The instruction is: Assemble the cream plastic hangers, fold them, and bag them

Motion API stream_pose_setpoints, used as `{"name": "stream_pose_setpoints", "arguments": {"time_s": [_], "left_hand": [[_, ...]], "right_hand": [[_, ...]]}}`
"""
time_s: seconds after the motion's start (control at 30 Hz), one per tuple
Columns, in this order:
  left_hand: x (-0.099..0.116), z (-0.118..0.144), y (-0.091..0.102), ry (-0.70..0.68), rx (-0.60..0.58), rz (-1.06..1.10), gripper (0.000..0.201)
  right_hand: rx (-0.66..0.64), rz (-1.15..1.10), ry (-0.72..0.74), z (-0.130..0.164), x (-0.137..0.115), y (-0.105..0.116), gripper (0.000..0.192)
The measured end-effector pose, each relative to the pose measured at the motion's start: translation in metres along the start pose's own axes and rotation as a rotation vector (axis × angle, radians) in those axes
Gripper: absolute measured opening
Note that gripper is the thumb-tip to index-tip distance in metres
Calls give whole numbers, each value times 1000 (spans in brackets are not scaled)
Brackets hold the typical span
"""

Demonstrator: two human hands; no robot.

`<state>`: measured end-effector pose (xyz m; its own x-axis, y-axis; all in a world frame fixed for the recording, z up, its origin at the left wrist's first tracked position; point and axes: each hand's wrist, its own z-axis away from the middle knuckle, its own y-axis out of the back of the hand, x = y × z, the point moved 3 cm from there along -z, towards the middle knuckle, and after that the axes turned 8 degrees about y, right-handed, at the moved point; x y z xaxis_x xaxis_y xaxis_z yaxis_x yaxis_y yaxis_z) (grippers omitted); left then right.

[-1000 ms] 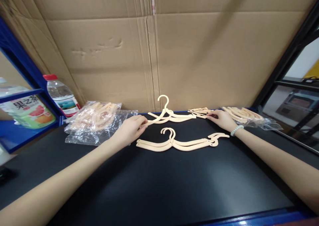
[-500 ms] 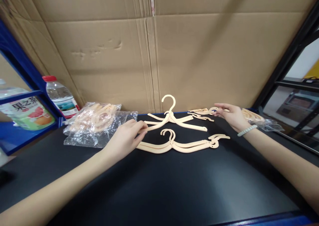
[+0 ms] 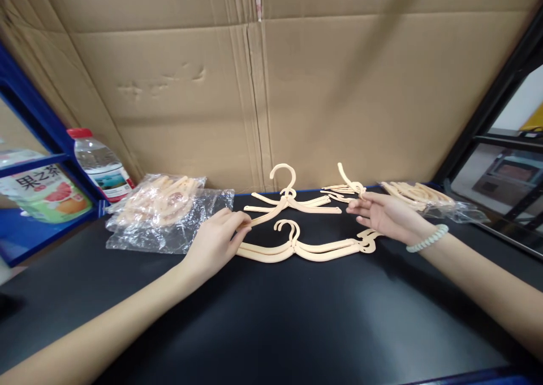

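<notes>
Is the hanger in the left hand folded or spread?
Spread: the hanger's arms reach to opposite sides below its hook; the left hand pinches one end.

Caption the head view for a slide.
Left hand holds a pale hanger, right hand a small curved piece, over a black table.

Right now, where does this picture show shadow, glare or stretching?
Head view: a soft diagonal shadow crosses the cardboard at upper right; also head view: a pale sheen on the black tabletop and glints on the left plastic bag; same head view: the red-capped bottle slants, perhaps from lens stretch.
</notes>
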<state>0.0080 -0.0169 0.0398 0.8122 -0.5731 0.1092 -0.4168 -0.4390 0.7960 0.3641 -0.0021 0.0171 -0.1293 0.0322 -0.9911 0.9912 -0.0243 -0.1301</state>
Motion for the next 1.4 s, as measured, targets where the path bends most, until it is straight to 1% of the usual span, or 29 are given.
{"name": "stream_pose_setpoints", "arguments": {"time_s": [0.1,0.2,0.4,0.47,0.57,0.63,0.73,0.87,0.97,1.13,1.27,1.33,1.4], "left_hand": [[0,1,-3,1,-21,12,13],[1,1,-5,-6,-23,22,14],[6,3,-5,-24,5,43,12],[7,3,-5,-26,7,49,13],[7,3,-6,-27,14,59,13],[7,3,-6,-25,18,63,13],[6,4,-7,-17,27,63,14],[5,4,-6,-27,64,90,14],[4,5,-5,-28,77,118,16],[4,5,-6,21,65,141,16],[3,6,-7,46,81,159,14],[4,7,-8,41,87,169,13],[5,8,-9,29,90,176,13]], "right_hand": [[2,-93,4,1,1,-5,15],[0,-116,37,1,0,-4,14],[-28,-61,124,-3,1,5,9],[6,-40,130,-4,3,6,8],[56,6,97,-1,4,5,4],[20,44,97,2,2,0,3],[-65,102,130,7,0,-6,11],[-57,159,169,7,0,-5,25],[-79,179,187,4,1,-2,22],[-124,219,178,1,1,3,20],[-159,220,169,3,-2,3,17],[-201,198,151,6,-4,0,17],[-257,154,93,10,-6,-4,18]]}}
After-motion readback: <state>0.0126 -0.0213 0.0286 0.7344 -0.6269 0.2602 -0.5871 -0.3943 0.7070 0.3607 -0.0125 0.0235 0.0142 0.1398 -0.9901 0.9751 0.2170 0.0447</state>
